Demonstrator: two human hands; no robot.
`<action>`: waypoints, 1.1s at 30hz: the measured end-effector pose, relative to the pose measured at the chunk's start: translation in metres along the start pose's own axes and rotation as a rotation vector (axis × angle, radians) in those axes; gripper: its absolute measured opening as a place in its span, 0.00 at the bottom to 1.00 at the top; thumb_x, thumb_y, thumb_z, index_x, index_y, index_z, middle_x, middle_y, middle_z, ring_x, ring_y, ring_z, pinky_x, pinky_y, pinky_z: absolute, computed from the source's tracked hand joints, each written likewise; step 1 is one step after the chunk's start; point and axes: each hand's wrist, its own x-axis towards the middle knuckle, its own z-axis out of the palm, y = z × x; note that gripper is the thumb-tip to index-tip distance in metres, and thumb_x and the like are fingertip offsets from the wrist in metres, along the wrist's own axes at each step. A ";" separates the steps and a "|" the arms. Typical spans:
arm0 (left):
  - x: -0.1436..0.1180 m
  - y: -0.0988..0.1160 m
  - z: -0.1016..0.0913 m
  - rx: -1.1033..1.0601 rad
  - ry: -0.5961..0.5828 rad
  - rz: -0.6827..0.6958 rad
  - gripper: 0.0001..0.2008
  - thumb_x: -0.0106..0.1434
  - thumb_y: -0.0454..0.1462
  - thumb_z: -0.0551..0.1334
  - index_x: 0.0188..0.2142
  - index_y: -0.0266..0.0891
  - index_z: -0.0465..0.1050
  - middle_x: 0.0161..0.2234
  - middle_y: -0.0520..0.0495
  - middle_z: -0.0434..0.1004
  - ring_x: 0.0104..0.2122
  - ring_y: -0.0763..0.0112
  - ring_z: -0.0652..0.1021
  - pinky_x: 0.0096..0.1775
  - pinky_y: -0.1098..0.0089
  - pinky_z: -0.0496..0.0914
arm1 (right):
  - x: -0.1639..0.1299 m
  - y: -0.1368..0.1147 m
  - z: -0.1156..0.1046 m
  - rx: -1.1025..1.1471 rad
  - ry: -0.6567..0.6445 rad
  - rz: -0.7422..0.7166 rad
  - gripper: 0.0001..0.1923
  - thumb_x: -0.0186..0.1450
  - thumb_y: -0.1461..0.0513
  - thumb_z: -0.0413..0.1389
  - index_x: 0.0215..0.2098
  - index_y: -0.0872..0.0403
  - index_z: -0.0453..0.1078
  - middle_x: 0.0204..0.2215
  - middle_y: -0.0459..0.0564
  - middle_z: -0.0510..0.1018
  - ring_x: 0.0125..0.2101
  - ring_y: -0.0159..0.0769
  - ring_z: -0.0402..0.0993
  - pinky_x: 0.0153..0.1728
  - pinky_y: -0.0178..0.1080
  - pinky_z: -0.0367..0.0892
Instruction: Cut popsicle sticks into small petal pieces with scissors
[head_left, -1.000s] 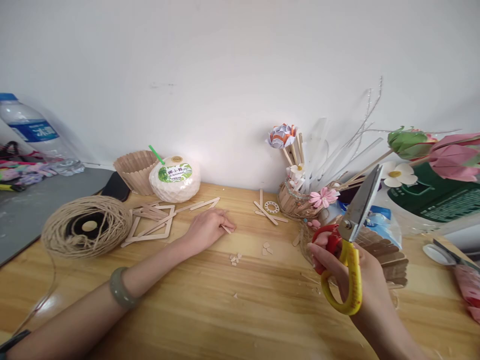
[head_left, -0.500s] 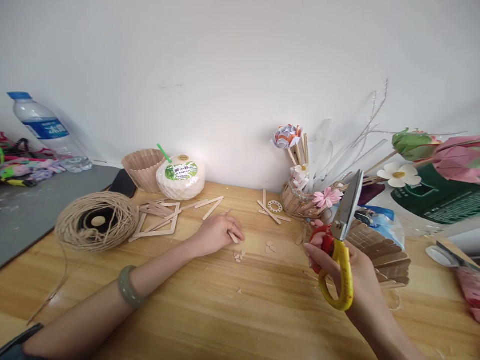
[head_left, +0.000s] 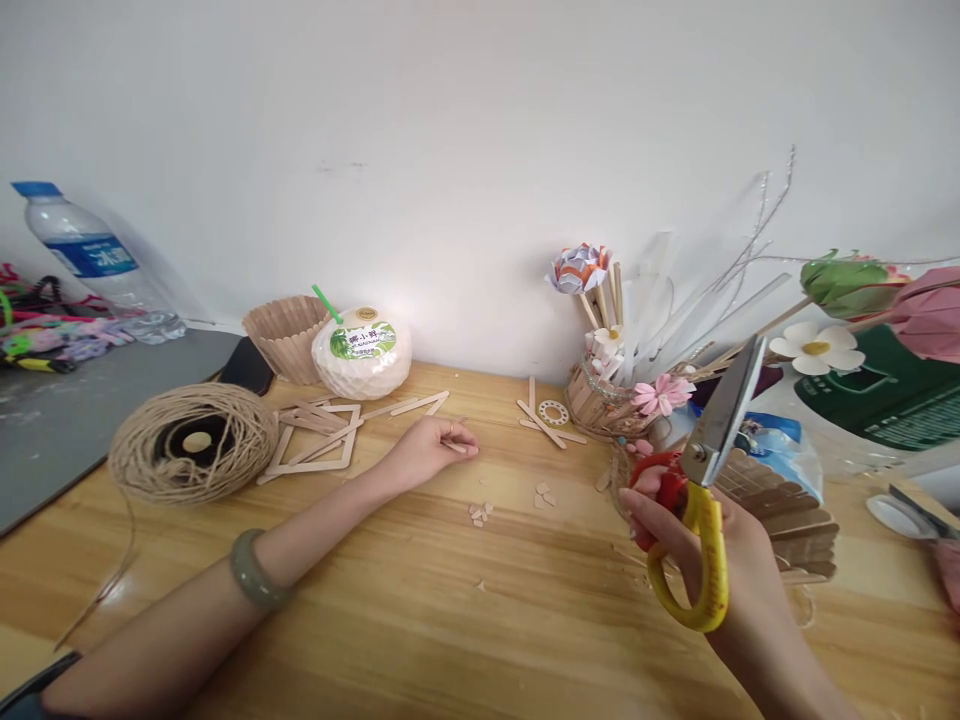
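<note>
Our right hand [head_left: 701,530] is closed around the handles of the scissors [head_left: 701,500], fingers through the red and yellow loops, with the blades shut and pointing up and away, clear of the table [head_left: 450,620]. Our left hand [head_left: 424,450] lies low on the wood, fingers curled on 1 short wooden stick [head_left: 454,446] (we cannot tell how firmly it is pinched). Small cut-off stick ends [head_left: 478,513] lie scattered just in front of it, so some trimming looks done. A square stick frame [head_left: 315,440] sits finished-looking near the ball of twine [head_left: 193,442], with loose sticks [head_left: 420,403] beside it uncut. By our judgement the cutting is partway, with the held stick not yet between the blades.
</note>
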 end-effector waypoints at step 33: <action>0.028 0.046 0.039 0.405 -0.083 0.131 0.08 0.52 0.35 0.63 0.32 0.45 0.79 0.32 0.50 0.81 0.34 0.62 0.78 0.36 0.69 0.67 | -0.003 -0.005 0.000 0.080 0.046 0.016 0.14 0.52 0.54 0.62 0.22 0.52 0.64 0.15 0.42 0.66 0.19 0.34 0.64 0.20 0.35 0.61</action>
